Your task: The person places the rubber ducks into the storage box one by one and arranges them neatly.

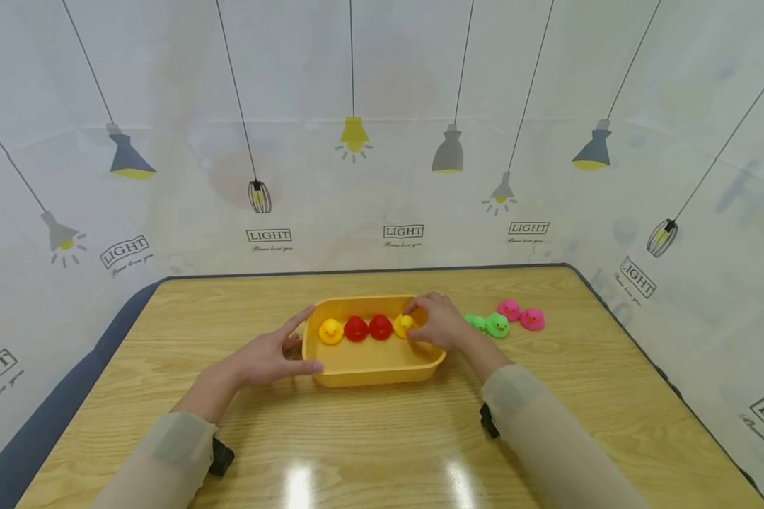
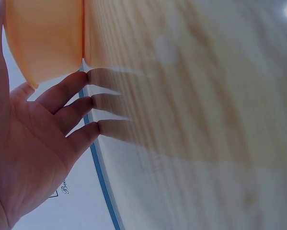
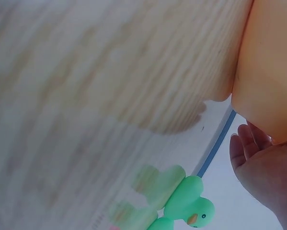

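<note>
A yellow plastic basket [image 1: 356, 362] stands on the table with a row of rubber ducks inside. From the left come a yellow duck [image 1: 331, 331], two red ducks [image 1: 356, 329] [image 1: 380, 327] and another yellow duck [image 1: 404, 324]. My left hand [image 1: 269, 357] holds the basket's left end, thumb at the near corner and index finger along the far one. In the left wrist view, its other fingers spread beside the basket wall [image 2: 45, 38]. My right hand [image 1: 438, 322] reaches over the right rim and pinches the right-hand yellow duck between thumb and index finger.
Right of the basket, two green ducks [image 1: 497, 325] and two pink ducks [image 1: 532, 319] lie on the wooden table [image 1: 369, 438]. One green duck [image 3: 189, 203] shows near my right hand in the right wrist view. A lamp-patterned sheet [image 1: 318, 247] borders the table's back.
</note>
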Demonstrator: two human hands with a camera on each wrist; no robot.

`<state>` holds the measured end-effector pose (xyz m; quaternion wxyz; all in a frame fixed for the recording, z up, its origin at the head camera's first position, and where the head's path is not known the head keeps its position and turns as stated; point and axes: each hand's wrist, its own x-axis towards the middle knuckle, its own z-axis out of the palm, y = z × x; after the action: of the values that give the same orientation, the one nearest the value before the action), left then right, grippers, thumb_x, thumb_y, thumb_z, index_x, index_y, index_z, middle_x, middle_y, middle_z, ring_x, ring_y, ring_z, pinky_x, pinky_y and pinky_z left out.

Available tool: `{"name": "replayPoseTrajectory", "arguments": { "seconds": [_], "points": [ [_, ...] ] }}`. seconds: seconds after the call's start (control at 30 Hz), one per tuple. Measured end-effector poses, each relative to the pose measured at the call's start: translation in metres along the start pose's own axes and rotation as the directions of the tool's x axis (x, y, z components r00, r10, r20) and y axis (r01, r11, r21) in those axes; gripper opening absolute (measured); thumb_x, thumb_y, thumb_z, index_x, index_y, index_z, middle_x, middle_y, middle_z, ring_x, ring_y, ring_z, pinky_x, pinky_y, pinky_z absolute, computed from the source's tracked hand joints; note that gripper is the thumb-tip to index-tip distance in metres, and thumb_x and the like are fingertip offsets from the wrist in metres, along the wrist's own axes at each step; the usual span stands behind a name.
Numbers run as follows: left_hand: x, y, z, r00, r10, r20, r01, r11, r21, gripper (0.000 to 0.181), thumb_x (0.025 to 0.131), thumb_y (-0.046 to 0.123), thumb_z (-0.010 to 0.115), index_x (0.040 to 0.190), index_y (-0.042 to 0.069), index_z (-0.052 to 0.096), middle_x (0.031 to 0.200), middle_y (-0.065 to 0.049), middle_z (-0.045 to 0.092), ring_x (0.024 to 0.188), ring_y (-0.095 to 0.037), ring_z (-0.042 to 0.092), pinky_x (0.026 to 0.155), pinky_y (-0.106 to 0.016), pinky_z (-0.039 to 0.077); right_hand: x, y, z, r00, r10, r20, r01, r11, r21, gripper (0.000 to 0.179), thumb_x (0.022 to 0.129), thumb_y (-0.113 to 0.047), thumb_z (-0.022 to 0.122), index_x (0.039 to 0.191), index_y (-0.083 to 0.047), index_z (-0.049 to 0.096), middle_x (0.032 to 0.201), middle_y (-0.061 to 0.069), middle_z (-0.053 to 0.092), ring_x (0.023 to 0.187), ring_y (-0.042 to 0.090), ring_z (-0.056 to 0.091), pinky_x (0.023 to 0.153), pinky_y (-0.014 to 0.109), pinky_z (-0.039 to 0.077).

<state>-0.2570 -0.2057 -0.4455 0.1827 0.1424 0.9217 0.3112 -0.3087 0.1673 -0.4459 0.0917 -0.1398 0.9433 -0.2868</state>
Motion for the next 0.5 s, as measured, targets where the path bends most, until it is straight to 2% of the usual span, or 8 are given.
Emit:
{"name": "replayPoseTrajectory", "arguments": {
  "seconds": [0.5],
  "points": [
    [-0.0009,0.0019,0.0004,1.0,-0.01,0.005,0.01,1.0,-0.01,0.115,0.09,0.075,0.077,0.175,0.051,0.003,0.167,-0.028,0.05,0.153,-0.054,0.049,0.124,-0.078,0.035,0.0002,0.0032,0.0019,1.0,-0.006,-0.014,0.006,0.999,0.044,0.04,0.095,-0.026,0.084,0.132,-0.017,0.072,0.155,0.019,0.052,0.149,0.044,0.041,0.128,0.063,0.037]
  ]
}}
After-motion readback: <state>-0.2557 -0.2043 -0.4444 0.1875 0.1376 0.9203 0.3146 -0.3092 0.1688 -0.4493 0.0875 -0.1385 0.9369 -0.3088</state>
